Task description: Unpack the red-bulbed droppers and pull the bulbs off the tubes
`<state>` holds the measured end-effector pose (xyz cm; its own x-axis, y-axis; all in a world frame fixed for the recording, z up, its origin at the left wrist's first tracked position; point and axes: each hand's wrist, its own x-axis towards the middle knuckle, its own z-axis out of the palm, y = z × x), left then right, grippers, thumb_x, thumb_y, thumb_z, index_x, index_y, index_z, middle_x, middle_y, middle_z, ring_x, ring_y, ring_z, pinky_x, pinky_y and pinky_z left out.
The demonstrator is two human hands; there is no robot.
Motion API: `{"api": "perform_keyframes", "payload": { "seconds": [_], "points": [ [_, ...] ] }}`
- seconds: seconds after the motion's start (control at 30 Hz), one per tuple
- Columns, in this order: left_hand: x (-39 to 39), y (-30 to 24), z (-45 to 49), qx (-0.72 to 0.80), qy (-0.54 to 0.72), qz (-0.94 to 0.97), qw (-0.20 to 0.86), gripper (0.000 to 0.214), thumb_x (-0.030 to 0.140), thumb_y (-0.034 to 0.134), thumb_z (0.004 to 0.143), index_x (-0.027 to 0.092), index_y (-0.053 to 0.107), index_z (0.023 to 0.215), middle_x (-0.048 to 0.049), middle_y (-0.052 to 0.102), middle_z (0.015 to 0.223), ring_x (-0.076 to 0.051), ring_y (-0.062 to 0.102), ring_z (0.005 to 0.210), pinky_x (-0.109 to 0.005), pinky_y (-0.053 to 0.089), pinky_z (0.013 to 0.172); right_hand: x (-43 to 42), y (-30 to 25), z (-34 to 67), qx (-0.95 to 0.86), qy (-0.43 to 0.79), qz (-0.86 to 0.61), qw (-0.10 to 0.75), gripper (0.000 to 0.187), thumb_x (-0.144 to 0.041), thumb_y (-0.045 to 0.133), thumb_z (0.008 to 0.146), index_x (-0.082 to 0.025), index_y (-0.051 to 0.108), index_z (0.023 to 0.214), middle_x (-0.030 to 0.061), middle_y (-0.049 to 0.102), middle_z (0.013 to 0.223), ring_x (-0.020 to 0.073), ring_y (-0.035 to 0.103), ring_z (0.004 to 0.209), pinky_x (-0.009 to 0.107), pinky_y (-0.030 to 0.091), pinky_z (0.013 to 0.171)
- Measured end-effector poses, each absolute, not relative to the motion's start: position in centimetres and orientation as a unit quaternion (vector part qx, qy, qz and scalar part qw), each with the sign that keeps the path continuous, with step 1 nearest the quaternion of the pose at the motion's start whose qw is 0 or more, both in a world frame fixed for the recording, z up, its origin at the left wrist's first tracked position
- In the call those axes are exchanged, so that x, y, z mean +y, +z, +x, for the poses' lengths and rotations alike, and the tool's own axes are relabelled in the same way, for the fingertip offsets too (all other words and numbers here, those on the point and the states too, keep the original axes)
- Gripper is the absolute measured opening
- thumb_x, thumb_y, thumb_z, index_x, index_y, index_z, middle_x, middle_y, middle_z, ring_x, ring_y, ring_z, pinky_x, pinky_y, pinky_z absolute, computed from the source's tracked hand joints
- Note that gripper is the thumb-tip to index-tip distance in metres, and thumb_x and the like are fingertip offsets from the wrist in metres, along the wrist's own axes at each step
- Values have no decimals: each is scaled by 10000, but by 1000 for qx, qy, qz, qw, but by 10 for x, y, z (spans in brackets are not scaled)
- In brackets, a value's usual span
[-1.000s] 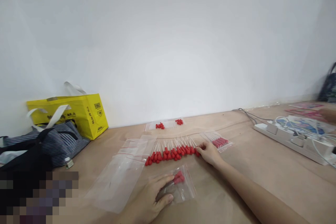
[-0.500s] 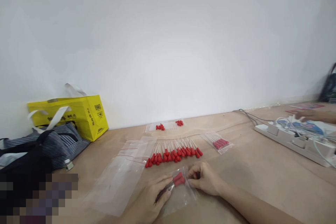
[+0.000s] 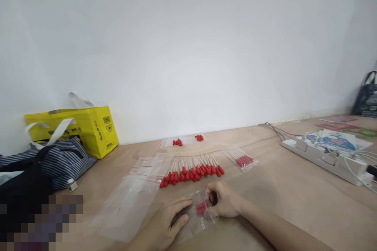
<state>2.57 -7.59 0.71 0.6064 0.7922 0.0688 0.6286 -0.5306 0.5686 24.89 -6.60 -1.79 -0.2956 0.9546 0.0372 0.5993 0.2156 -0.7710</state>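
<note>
Close in front of me, a clear zip bag (image 3: 193,225) lies on the table with a few red-bulbed droppers (image 3: 202,208) at its mouth. My right hand (image 3: 222,200) is closed at the bag's right edge, pinching the film beside the red bulbs. On the bag's left side rests my left hand (image 3: 167,219), its thumb and forefinger apart, with no object visible between them. Just beyond both hands lies a row of loose droppers (image 3: 193,172), red bulbs towards me and thin pale stems pointing away. Film glare partly hides the bagged stems.
Flat clear bags (image 3: 129,196) overlap at the left. A filled bag (image 3: 244,160) lies right of the row; small red bulbs (image 3: 177,142) sit near the wall. A white power strip (image 3: 324,160) with cables is at right, a yellow bag (image 3: 101,131) and striped bag (image 3: 72,160) at left.
The red bulbs have come away from my left fingers, and my right hand has shifted left over the bag's mouth. Another person's hand at far right has left the view.
</note>
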Motion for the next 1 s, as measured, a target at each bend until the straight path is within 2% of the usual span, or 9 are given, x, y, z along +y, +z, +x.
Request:
{"api": "perform_keyframes", "payload": {
  "seconds": [0.1, 0.17, 0.27, 0.43, 0.67, 0.87, 1.0],
  "points": [
    [-76, 7, 26, 408, 165, 861, 254, 340, 338, 470, 799, 300, 538, 1130, 7, 529, 1218, -198, 463, 1120, -385, 333, 983, -63, -22, 254, -730, 398, -471, 295, 299, -250, 714, 492, -162, 557, 730, -50, 535, 630, 62, 427, 523, 161, 304, 462],
    [-76, 7, 26, 405, 164, 863, 254, 342, 329, 469, 800, 299, 535, 1134, 6, 527, 1220, -196, 460, 1123, -381, 333, 985, -63, -22, 253, -742, 374, -468, 301, 331, -257, 733, 461, -166, 568, 733, -43, 544, 670, 69, 440, 551, 166, 320, 484],
    [-76, 8, 26, 407, 165, 862, 252, 341, 333, 474, 797, 301, 540, 1130, 9, 532, 1214, -201, 464, 1121, -377, 339, 982, -66, -17, 249, -765, 300, -494, 284, 303, -269, 757, 414, -164, 576, 633, -33, 550, 666, 81, 444, 572, 174, 318, 494],
    [-76, 8, 25, 406, 167, 863, 251, 339, 329, 478, 794, 300, 543, 1126, 11, 531, 1215, -200, 470, 1116, -374, 338, 983, -70, -9, 251, -773, 329, -482, 250, 130, -208, 644, 551, -155, 570, 644, -48, 524, 555, 58, 415, 479, 159, 290, 426],
    [-75, 7, 24, 404, 155, 867, 248, 339, 350, 464, 807, 298, 533, 1135, 6, 514, 1234, -199, 453, 1133, -385, 328, 988, -65, 9, 300, -801, 302, -474, 205, 165, -183, 643, 502, -167, 610, 663, -49, 537, 562, 64, 440, 492, 153, 291, 418],
    [-74, 4, 21, 401, 143, 871, 247, 351, 357, 449, 816, 310, 509, 1159, 5, 496, 1251, -195, 441, 1145, -390, 318, 993, -54, 24, 357, -717, 372, -516, 286, 70, -186, 618, 518, -149, 593, 572, -34, 534, 498, 77, 453, 471, 176, 317, 432],
    [-73, 1, 21, 400, 161, 867, 249, 326, 362, 448, 816, 304, 543, 1123, 0, 524, 1221, -198, 463, 1121, -382, 338, 980, -39, 14, 358, -610, 329, -611, 383, 145, -286, 597, 579, -151, 548, 565, -21, 536, 497, 83, 456, 458, 190, 333, 438]
  ]
}}
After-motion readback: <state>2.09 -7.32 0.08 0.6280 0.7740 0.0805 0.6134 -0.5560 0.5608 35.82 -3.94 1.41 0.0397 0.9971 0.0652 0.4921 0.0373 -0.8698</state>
